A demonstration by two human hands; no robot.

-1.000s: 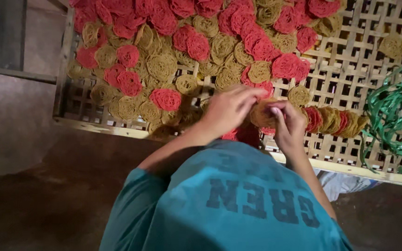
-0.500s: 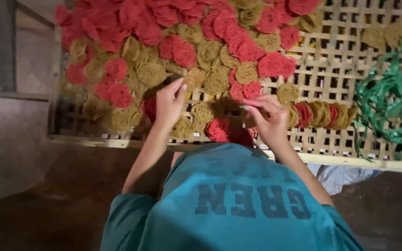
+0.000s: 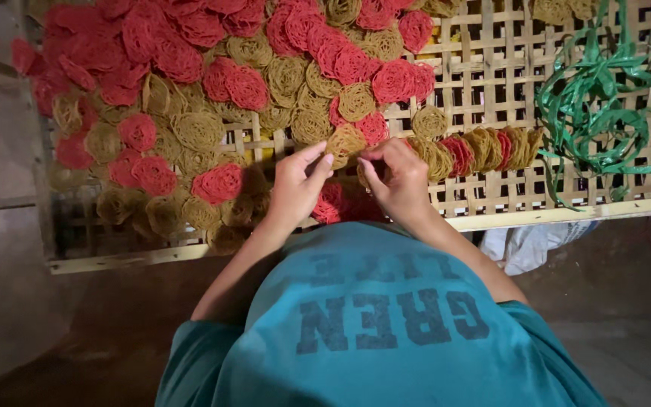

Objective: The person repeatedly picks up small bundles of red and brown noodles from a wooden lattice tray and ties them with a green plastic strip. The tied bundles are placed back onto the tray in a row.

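**Much of the drying rack stays out of sight**

The woven bamboo tray [image 3: 491, 90] runs past the top and right edges, so its full extent cannot be told. The heap of red and tan coiled discs [image 3: 190, 83] is cut off along the top. The person's teal shirt [image 3: 371, 332] covers the tray's near rail and the discs below the left hand [image 3: 299, 185] and right hand [image 3: 397, 181]. A white bag [image 3: 525, 245] shows only partly beside the right arm. Green plastic strips [image 3: 597, 113] leave the frame at top.

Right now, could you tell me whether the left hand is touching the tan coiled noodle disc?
Touching: the head view shows the left hand's fingertips pinching the tan coiled noodle disc's edge.
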